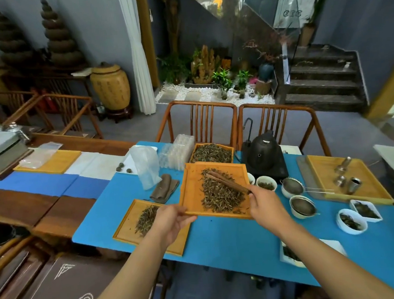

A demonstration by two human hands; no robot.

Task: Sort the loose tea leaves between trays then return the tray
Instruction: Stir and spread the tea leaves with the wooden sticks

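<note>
My left hand [173, 221] grips the raised bamboo tray's [192, 191] near-left corner, tilting it; my right hand [265, 205] pinches wooden tongs [226, 181] to rake tea leaves [220, 194].

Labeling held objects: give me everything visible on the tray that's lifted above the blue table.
The lifted tray is square, light wood or bamboo, with a low raised rim. It is held tilted above the blue table, over another tray's corner. The left hand grips its near-left corner. A pile of loose tea leaves lies inside; the right hand holds a brown wooden tool in them.
</note>
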